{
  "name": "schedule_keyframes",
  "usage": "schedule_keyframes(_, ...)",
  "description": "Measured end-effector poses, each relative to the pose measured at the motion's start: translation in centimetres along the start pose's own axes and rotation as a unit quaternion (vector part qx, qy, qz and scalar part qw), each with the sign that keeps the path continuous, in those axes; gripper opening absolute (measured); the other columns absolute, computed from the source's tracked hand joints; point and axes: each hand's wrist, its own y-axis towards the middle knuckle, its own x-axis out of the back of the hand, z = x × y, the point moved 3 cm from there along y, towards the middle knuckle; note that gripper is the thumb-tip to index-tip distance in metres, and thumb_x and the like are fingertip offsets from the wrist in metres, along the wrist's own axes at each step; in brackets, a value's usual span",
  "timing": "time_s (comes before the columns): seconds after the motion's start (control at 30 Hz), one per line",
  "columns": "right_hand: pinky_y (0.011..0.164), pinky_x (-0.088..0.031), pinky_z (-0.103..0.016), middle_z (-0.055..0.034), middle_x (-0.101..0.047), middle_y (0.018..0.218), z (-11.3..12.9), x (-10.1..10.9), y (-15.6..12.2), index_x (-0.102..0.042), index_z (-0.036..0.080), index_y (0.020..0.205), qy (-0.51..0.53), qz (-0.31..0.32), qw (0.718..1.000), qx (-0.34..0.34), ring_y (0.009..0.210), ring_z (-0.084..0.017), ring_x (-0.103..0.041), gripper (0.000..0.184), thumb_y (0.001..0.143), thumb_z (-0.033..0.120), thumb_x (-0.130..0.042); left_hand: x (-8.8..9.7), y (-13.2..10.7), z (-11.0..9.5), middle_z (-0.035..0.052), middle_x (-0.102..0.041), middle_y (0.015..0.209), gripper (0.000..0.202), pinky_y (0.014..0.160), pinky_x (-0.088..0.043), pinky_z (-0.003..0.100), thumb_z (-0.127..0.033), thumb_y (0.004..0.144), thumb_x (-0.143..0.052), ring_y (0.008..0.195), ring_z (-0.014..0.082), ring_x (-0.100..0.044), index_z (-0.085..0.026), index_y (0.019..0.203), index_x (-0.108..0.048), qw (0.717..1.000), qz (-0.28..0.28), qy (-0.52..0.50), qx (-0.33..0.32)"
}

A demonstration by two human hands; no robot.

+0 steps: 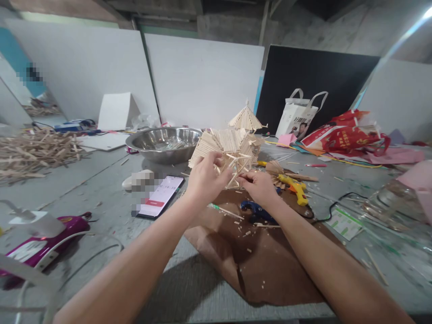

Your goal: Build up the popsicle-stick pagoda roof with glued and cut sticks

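Note:
A model building made of thin wooden sticks point(227, 143), with a pointed roof on top, is held up over the grey table point(101, 180). My left hand point(204, 179) is closed on its lower left side, fingers curled round the sticks. My right hand point(257, 185) pinches loose sticks at its lower right edge. Below the hands lies a brown paper sheet point(256, 265) strewn with stick bits, with a blue tool point(256, 211) on it.
A steel bowl point(162, 143) stands behind the model, a phone point(161, 196) lies left of my hands, and a yellow glue gun point(295, 188) lies to the right. A heap of sticks point(33, 152) is far left. Bags point(340, 133) and pink papers are at the back right.

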Motion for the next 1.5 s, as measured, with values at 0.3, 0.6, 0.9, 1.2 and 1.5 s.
schedule_keyframes(0.3, 0.055, -0.036, -0.022, -0.0019, -0.063, 0.062, 0.1, 0.0, 0.1, -0.067, 0.017, 0.072, -0.02, 0.003, 1.0, 0.001, 0.057, -0.013, -0.053, 0.018, 0.072, 0.024, -0.05, -1.6, 2.3, -0.2, -0.0013, -0.047, 0.048, 0.022, 0.045, -0.025, 0.023, -0.039, 0.064, -0.052, 0.045, 0.0098, -0.039, -0.019, 0.055, -0.055, 0.978, 0.205, -0.013, 0.041)
schedule_keyframes(0.6, 0.052, -0.033, -0.021, 0.0002, -0.059, 0.056, 0.2, 0.2, 0.1, -0.065, 0.017, 0.062, -0.039, 0.001, 0.999, 0.015, 0.052, -0.011, -0.049, 0.02, 0.072, 0.023, -0.049, -2.7, 2.8, -0.1, -0.0027, -0.039, 0.04, 0.027, 0.043, -0.023, 0.023, -0.038, 0.063, -0.05, 0.041, 0.0093, -0.036, -0.018, 0.046, -0.049, 0.962, 0.27, -0.01, 0.025)
schedule_keyframes(0.9, 0.055, -0.034, -0.021, -0.0002, -0.058, 0.058, 0.0, 0.2, 0.0, -0.065, 0.016, 0.068, -0.009, -0.006, 1.0, 0.021, 0.056, -0.011, -0.05, 0.017, 0.072, 0.022, -0.05, -3.3, 2.6, 0.0, 0.0003, -0.053, 0.048, 0.015, 0.047, -0.029, 0.023, -0.029, 0.061, -0.052, 0.048, 0.0122, -0.045, -0.017, 0.055, -0.059, 0.966, 0.25, -0.045, 0.045)
schedule_keyframes(1.2, 0.056, -0.034, -0.021, -0.0014, -0.058, 0.059, 0.2, 0.2, -0.1, -0.064, 0.015, 0.066, -0.012, -0.011, 0.999, 0.031, 0.058, -0.012, -0.051, 0.017, 0.072, 0.02, -0.049, -3.7, 2.4, 0.5, -0.0006, -0.052, 0.05, 0.016, 0.048, -0.03, 0.023, -0.03, 0.061, -0.049, 0.051, 0.012, -0.047, -0.017, 0.056, -0.057, 0.968, 0.241, -0.05, 0.051)
schedule_keyframes(1.5, 0.056, -0.033, -0.022, -0.0012, -0.057, 0.058, 0.1, 0.0, 0.0, -0.064, 0.015, 0.064, -0.021, -0.009, 0.999, 0.031, 0.057, -0.012, -0.05, 0.017, 0.071, 0.019, -0.049, -3.4, 2.4, 0.1, -0.0003, -0.055, 0.055, 0.019, 0.054, -0.032, 0.024, -0.033, 0.061, -0.05, 0.058, 0.0128, -0.048, -0.017, 0.062, -0.059, 0.966, 0.25, -0.025, 0.06)
